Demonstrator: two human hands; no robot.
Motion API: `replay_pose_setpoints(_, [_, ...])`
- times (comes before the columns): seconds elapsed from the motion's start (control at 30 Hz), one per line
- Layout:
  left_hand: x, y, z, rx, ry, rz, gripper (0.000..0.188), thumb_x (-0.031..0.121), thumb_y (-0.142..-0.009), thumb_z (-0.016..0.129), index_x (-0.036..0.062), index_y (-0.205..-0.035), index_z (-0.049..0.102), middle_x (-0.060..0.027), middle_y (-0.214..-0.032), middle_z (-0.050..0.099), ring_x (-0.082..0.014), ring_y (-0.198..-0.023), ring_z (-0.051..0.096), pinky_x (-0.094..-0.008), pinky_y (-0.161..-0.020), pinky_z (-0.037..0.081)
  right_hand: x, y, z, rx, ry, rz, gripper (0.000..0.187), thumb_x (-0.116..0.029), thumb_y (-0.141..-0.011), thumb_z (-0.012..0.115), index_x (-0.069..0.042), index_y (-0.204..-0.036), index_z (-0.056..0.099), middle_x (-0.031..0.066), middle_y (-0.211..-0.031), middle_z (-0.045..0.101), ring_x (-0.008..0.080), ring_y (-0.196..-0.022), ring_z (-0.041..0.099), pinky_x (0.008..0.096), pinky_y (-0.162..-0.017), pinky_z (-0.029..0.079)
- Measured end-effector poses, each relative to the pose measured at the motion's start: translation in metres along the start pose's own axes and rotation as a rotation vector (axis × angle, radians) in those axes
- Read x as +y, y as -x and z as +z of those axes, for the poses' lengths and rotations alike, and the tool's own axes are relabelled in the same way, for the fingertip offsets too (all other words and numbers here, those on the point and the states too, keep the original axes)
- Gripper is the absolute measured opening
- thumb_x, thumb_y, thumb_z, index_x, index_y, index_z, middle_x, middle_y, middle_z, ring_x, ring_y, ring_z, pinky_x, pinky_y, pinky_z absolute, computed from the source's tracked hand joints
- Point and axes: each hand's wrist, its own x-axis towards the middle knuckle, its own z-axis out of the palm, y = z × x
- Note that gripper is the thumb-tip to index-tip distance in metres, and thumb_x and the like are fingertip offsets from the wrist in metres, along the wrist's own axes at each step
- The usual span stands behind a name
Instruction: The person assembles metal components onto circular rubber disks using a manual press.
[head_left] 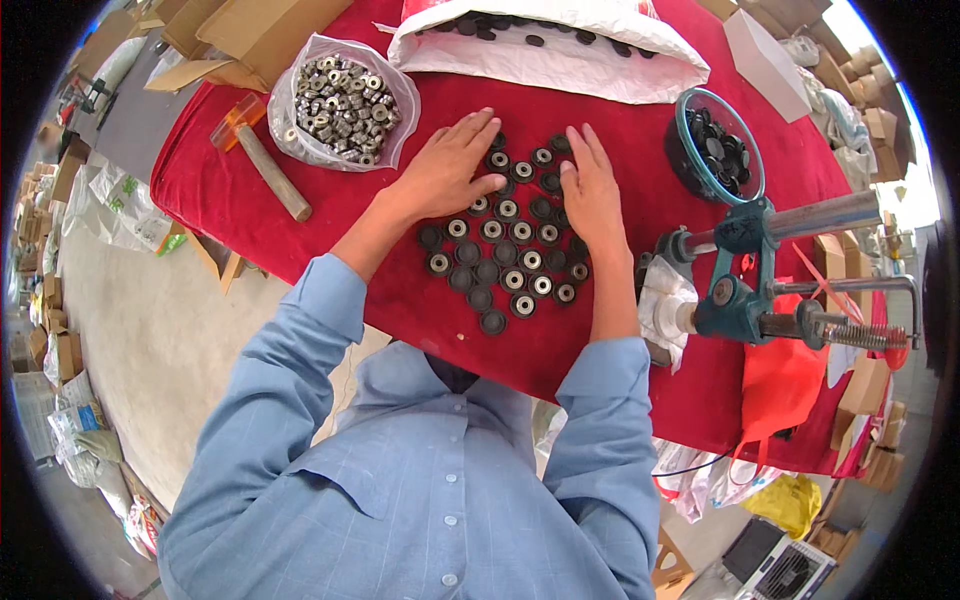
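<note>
A loose cluster of small round black caps [485, 271] lies on a red cloth between my hands. Many carry a silver ring-shaped metal piece, like a small bearing [522, 230], in the middle; others show plain black. My left hand [447, 172] is open, laid along the cluster's upper left, fingers stretched forward and thumb against the caps. On the cluster's right edge my right hand [592, 192] is also open, fingers extended and palm turned inward. Neither hand grips anything; the palms hide some caps at the edges.
A clear bag of metal bearings [345, 105] and a wooden-handled hammer [265, 165] sit at left. A white sack [560, 75] of black caps lies at the back. At right stand a bowl of black caps [715, 150] and a green hand press [735, 270].
</note>
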Motion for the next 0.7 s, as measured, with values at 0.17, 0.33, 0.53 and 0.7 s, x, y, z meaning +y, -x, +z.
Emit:
replay_pose_setpoints(0.17, [0.004,0.003,0.017,-0.06,0.002,0.073,0.075,0.036,-0.104,0.062,0.0034,-0.164,0.032,-0.0198,-0.17,0.031,-0.0368,-0.157,0.03,-0.0522,-0.127,0.028,0.014,-0.002,0.019,-0.225,0.157,-0.088,0.047,-0.014,-0.103,0.055,-0.003,-0.148,0.056,0.0236,-0.158,0.048,0.0418,-0.147,0.045,0.054,-0.119,0.038])
replay_pose_setpoints(0.33, [0.01,0.012,0.017,-0.15,0.009,0.168,0.066,0.035,-0.108,0.054,0.0068,-0.164,0.033,-0.0161,-0.172,0.03,-0.0336,-0.159,0.027,-0.0533,-0.13,0.023,-0.003,0.016,0.005,-0.289,0.188,-0.168,0.045,-0.012,-0.102,0.056,-0.004,-0.146,0.057,0.0219,-0.156,0.05,0.0407,-0.146,0.046,0.0532,-0.119,0.038])
replay_pose_setpoints(0.53, [0.013,0.012,0.013,-0.19,0.045,0.218,0.063,0.035,-0.108,0.051,0.0102,-0.164,0.035,-0.011,-0.173,0.029,-0.0307,-0.16,0.026,-0.0549,-0.13,0.02,-0.01,0.016,-0.004,-0.291,-0.033,-0.087,0.043,-0.008,-0.101,0.055,-0.004,-0.143,0.059,0.0206,-0.152,0.055,0.0364,-0.143,0.05,0.052,-0.118,0.039])
replay_pose_setpoints(0.7, [0.01,0.013,0.008,-0.206,0.074,0.2,0.062,0.037,-0.109,0.051,0.0116,-0.164,0.037,-0.0101,-0.174,0.028,-0.0299,-0.161,0.025,-0.0562,-0.13,0.018,-0.011,0.02,-0.007,-0.271,-0.122,-0.033,0.041,-0.007,-0.099,0.057,-0.004,-0.139,0.061,0.0169,-0.146,0.061,0.035,-0.14,0.054,0.0514,-0.118,0.04])
